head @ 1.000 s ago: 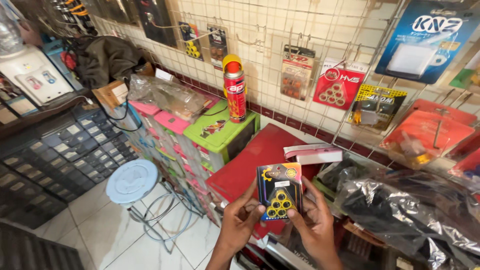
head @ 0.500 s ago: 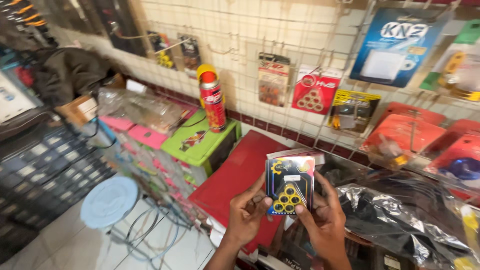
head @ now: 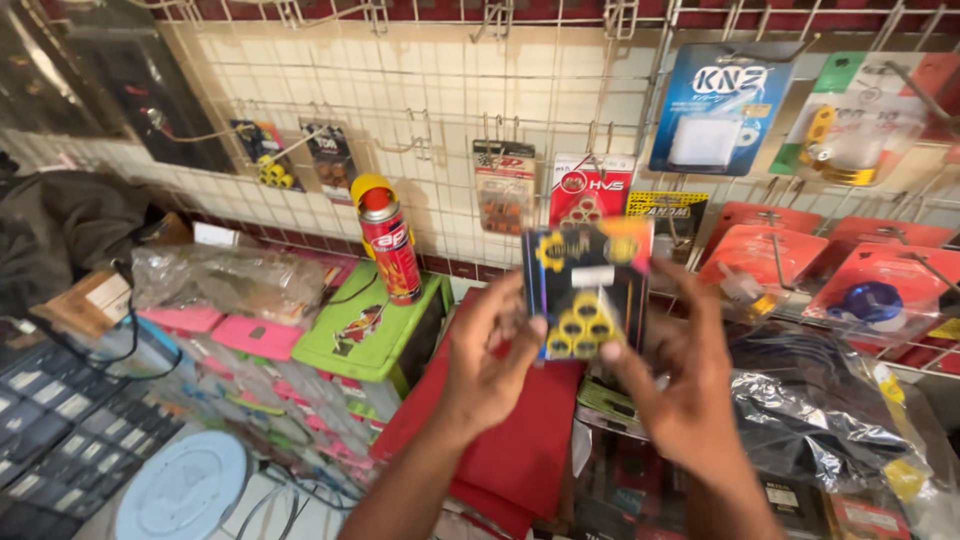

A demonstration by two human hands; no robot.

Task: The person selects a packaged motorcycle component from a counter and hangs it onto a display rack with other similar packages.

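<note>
Both hands up at chest height, holding one blister pack (head: 585, 290) between them, in front of the wire grid wall (head: 450, 120). Left hand (head: 490, 360) grips the pack's left edge: thumb on the front face near the lower left corner, other fingers curled round behind, out of sight. Right hand (head: 685, 385) takes the right edge and lower right corner, fingertip on the front, rest behind; both hands closed on the pack, not wide open. Pack is dark with yellow rollers stacked in a triangle behind clear plastic, roughly upright, slightly motion-blurred, so the print and the top corner detail can't be made out. It covers the lower part of the red-and-white card (head: 590, 190) hanging on the grid just behind it. Left of that hangs a similar small pack (head: 503, 185). Red spray can with yellow cap (head: 388, 240) stands on a green box (head: 365, 335), well left of the hands. Red boxes (head: 520, 440) sit below the hands, partly hidden by the forearms. Clear bags with dark parts (head: 830, 420) at lower right, contents hard to tell under glare. Red carded parts (head: 870, 280) on the right are cut off by the frame edge. Pale blue stool (head: 185, 490) is clipped at the bottom left.
</note>
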